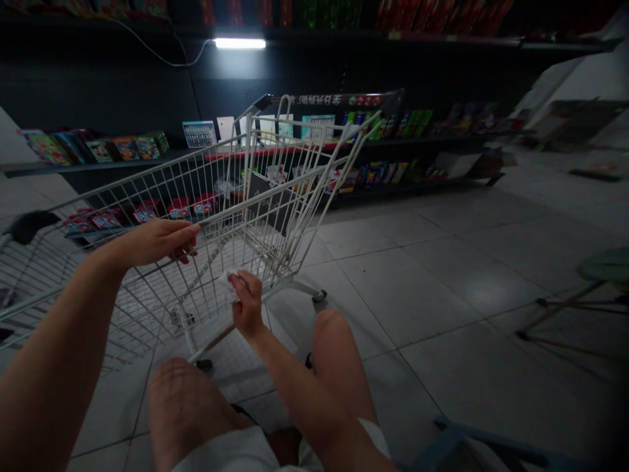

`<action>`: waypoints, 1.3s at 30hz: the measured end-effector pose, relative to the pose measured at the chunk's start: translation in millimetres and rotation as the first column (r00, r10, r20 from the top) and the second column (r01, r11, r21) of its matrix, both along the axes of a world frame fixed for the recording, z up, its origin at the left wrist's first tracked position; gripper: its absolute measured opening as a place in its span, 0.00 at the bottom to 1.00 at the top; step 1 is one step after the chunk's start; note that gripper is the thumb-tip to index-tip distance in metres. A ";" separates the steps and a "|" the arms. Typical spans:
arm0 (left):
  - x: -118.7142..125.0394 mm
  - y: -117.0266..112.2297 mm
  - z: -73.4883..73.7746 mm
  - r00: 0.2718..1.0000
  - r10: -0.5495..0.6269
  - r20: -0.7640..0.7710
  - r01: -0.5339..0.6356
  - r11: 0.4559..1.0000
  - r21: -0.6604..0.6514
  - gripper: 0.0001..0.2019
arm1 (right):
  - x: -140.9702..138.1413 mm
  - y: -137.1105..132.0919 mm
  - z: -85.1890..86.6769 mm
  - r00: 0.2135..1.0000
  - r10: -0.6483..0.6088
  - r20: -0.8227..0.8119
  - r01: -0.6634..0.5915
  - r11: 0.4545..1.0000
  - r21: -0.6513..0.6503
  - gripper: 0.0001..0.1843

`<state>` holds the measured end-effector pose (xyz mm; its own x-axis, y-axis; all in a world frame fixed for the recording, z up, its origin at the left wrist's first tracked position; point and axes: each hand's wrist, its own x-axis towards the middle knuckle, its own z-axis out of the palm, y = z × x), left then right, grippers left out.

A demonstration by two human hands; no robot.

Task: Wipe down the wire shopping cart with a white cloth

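The left hand (152,241) curls its fingers around the white wire shopping cart (147,169); the right hand (248,305) pinches a crumpled white cloth (228,285) beside the mesh.

White scrap (228,285), material unclear, partly hidden by right hand (248,303); shopping cart (147,172), rear cut off at left edge; shelf packets (101,151), labels too small to read.

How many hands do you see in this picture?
2: the left hand grips the wire shopping cart; the right hand pinches a white tissue beside the cart.
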<state>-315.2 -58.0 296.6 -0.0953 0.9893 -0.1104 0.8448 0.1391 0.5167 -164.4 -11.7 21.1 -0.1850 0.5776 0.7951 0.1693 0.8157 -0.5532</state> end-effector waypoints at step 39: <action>-71.8 -51.6 19.9 0.972 0.163 -0.171 -0.163 0.987 0.017 0.37 | 130.8 151.1 111.4 0.947 -0.274 -0.166 0.312 0.907 0.282 0.33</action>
<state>-387.0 -109.6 316.5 -0.2724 0.9592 -0.0755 0.8869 0.2808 0.3668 -33.6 139.4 132.4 0.0630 0.3209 0.9450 0.3745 0.8701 -0.3204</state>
